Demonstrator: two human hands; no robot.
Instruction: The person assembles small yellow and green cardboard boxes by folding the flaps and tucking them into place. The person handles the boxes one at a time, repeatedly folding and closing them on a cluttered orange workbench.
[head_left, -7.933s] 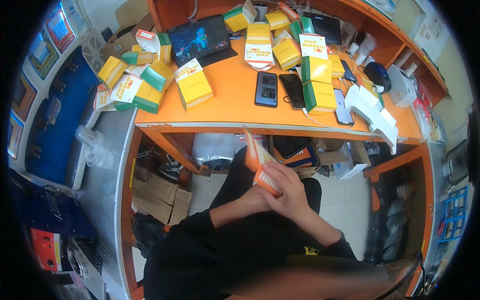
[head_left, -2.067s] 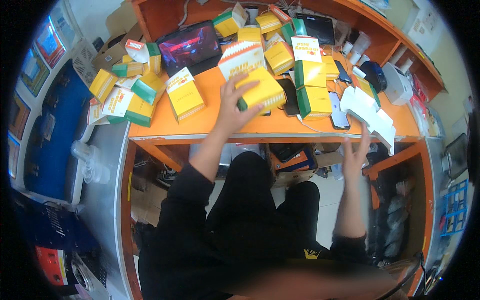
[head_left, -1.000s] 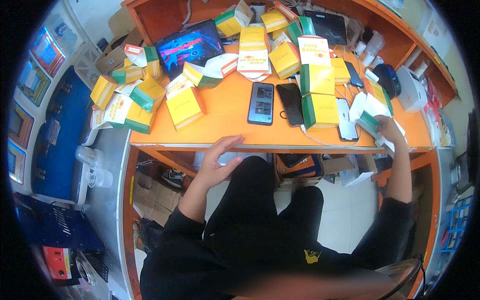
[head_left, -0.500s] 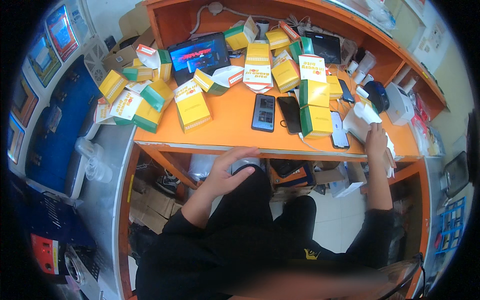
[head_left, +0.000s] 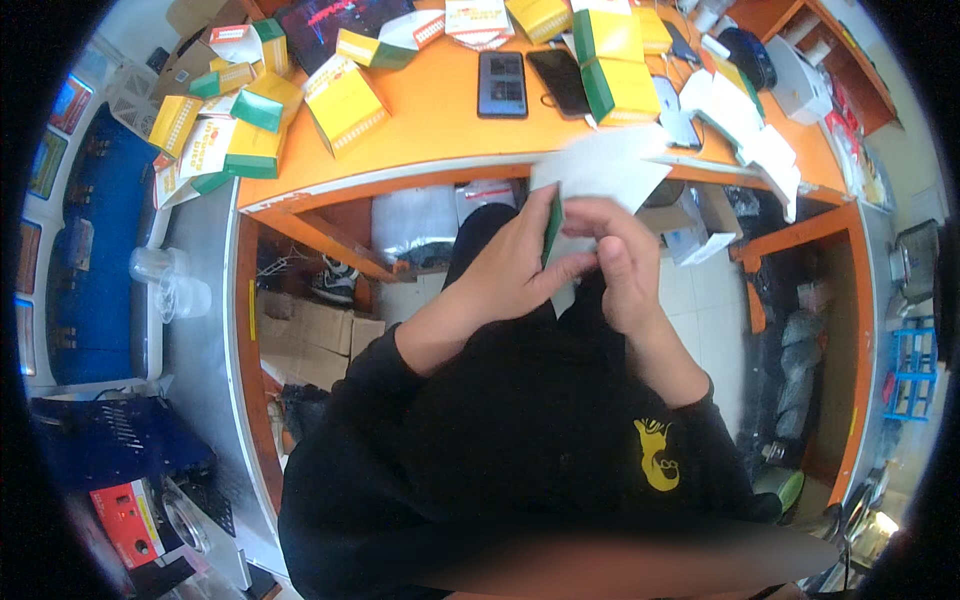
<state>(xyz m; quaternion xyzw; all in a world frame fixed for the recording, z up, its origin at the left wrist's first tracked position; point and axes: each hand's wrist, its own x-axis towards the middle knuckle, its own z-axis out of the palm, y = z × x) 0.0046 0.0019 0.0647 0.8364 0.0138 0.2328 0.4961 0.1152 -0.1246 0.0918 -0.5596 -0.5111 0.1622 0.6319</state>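
Note:
A partly folded paper carton, white inside with a green edge, is held above my lap at the table's front edge; its far part is smeared by motion. My left hand grips its left side, the fingers behind the panel and partly hidden. On the inner side, my right hand has bent fingers against the carton, with the thumb pointing up. Just beyond, on the right of the orange table, lies a pile of flat white cartons.
Folded yellow, green and white boxes crowd the table's left and back. Near its middle lie a lit phone and a dark phone. A white device stands at right. Clear plastic cups stand on the metal counter at left.
My right hand has left the pile at right and come to the middle with a carton. My left hand now grips that carton. The view has tilted down.

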